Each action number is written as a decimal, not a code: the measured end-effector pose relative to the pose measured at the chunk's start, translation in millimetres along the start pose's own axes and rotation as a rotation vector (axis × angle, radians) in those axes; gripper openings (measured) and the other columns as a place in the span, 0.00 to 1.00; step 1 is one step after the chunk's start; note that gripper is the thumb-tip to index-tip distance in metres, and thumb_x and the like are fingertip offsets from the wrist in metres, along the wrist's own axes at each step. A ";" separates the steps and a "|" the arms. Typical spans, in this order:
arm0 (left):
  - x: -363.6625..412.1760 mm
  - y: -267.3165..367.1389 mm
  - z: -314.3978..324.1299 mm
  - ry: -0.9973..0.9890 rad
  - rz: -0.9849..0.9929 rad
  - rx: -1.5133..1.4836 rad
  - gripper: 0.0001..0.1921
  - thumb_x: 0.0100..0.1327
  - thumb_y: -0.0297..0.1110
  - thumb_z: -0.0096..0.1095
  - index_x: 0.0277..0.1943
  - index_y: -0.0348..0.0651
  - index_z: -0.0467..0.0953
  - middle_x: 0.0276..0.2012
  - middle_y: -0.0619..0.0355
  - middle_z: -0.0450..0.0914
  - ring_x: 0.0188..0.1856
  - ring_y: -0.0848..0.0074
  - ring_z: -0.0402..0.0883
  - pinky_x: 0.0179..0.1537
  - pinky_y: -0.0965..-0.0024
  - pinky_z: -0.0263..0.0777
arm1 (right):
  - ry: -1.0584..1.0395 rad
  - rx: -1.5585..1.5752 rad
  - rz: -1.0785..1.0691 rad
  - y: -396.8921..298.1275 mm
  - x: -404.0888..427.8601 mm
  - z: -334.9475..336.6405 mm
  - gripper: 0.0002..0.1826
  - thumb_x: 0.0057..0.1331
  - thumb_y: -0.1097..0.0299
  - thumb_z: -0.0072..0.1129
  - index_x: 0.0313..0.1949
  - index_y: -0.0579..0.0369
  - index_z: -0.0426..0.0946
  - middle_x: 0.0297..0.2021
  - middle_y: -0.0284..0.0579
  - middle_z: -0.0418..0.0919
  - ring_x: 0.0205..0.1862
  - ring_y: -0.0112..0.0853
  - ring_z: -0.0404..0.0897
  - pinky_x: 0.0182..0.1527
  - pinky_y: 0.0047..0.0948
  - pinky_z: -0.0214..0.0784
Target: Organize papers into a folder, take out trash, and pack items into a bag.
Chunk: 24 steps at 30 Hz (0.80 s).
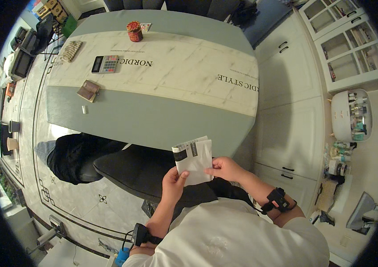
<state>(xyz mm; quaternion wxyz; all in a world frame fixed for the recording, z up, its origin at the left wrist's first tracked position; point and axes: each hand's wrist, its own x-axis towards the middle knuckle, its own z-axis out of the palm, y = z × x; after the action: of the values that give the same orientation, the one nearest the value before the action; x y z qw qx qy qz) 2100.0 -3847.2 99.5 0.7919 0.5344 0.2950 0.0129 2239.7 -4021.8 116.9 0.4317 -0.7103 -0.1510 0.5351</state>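
Observation:
Between my two hands, in front of my chest, is a folded white plastic or paper packet (pixel 194 163) with black printed patches. My left hand (pixel 173 183) pinches its lower left edge, thumb on the front face. At its right edge my right hand (pixel 225 169) grips it between thumb and fingers. Beyond the packet stands the table with a grey-green cover (pixel 135 110) and a marble-pattern runner (pixel 182 66). On it lie a calculator (pixel 105 64), a brown wallet (pixel 88 90), a small white cylinder (pixel 84 109), a red patterned tin (pixel 134 31) and a striped knitted item (pixel 72 51).
A black chair (pixel 135 170) stands between me and the table, with dark clothing (pixel 72 157) on a seat to its left. White cabinets (pixel 289 126) rise at the right, beside a counter holding a cosmetics case (pixel 342 115) and bottles.

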 end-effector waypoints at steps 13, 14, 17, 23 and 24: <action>-22.0 -32.9 169.6 0.198 0.067 0.135 0.11 0.62 0.30 0.60 0.45 0.32 0.73 0.33 0.62 0.78 0.33 0.83 0.74 0.35 0.79 0.69 | -0.189 0.034 -0.300 73.3 -57.5 -130.3 0.14 0.62 0.64 0.59 0.42 0.63 0.77 0.30 0.41 0.81 0.30 0.24 0.76 0.34 0.26 0.70; -22.9 -32.5 191.8 0.222 0.071 0.099 0.11 0.62 0.32 0.61 0.41 0.32 0.75 0.30 0.62 0.78 0.31 0.84 0.74 0.34 0.77 0.69 | -0.144 -0.013 -0.277 76.6 -70.6 -145.9 0.13 0.62 0.66 0.59 0.43 0.63 0.77 0.31 0.39 0.80 0.30 0.22 0.75 0.33 0.24 0.69; -7.7 -29.5 233.6 0.136 0.085 0.415 0.12 0.61 0.34 0.62 0.39 0.32 0.76 0.26 0.61 0.77 0.30 0.83 0.74 0.33 0.76 0.70 | -0.074 -0.130 -0.232 79.1 -102.6 -194.8 0.12 0.61 0.69 0.59 0.42 0.64 0.76 0.30 0.39 0.80 0.28 0.22 0.75 0.31 0.23 0.69; 82.3 -9.7 278.4 0.329 0.404 0.426 0.10 0.58 0.33 0.64 0.37 0.34 0.78 0.26 0.58 0.80 0.27 0.80 0.75 0.31 0.75 0.69 | 0.260 0.141 -0.230 128.8 -130.6 -267.9 0.12 0.61 0.66 0.60 0.35 0.65 0.77 0.25 0.40 0.80 0.24 0.23 0.75 0.27 0.22 0.68; 108.2 -11.4 268.5 0.428 0.367 0.389 0.10 0.57 0.32 0.64 0.36 0.34 0.79 0.26 0.57 0.80 0.28 0.79 0.76 0.32 0.75 0.70 | 0.328 0.151 -0.210 123.7 -137.0 -273.8 0.12 0.61 0.66 0.60 0.35 0.65 0.77 0.25 0.39 0.80 0.24 0.22 0.75 0.27 0.22 0.67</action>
<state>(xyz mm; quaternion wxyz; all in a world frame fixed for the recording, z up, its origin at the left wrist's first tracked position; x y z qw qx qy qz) 2315.2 -4041.1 109.0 0.5796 0.7049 0.3505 0.2105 2400.6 -4310.2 122.3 0.5560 -0.7338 -0.1111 0.3742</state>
